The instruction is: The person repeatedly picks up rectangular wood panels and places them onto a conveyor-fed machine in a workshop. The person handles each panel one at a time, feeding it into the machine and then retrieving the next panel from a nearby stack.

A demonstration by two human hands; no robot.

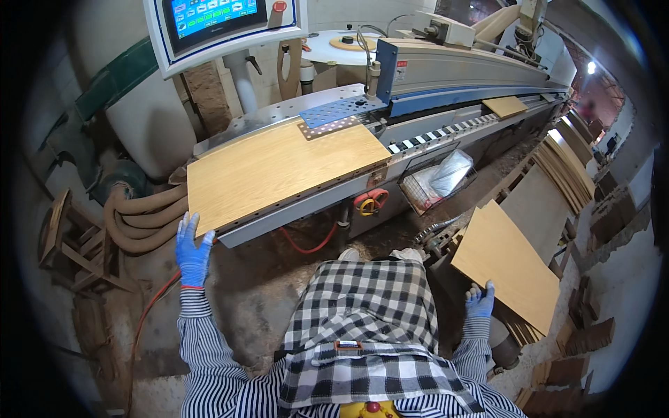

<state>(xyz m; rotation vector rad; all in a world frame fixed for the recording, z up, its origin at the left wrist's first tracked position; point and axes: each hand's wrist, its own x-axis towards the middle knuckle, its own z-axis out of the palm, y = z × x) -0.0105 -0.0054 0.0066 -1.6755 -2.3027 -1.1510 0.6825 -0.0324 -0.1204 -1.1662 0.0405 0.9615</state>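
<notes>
A wide wood-grain panel [287, 167] lies flat on the infeed end of a long edge-banding machine [444, 73]. At the panel's near left corner is my left hand [193, 253] in a blue-and-white work glove, its fingers and thumb apart against the edge. My right hand [479, 302], gloved the same way, is at the lower left edge of a stack of similar panels [507, 266]. Whether its fingers grip the top panel is not clear. A perforated blue plate [342, 111] reaches over the far right part of the wide panel.
A control screen [214, 18] with a red button stands over the machine. A smaller panel [504, 106] sits farther along the track. Below hang a wire basket [436, 180] and tape rolls [371, 201]. Ribbed hoses [146, 222] and a wooden stool [78, 245] stand left; more boards [562, 162] lie right.
</notes>
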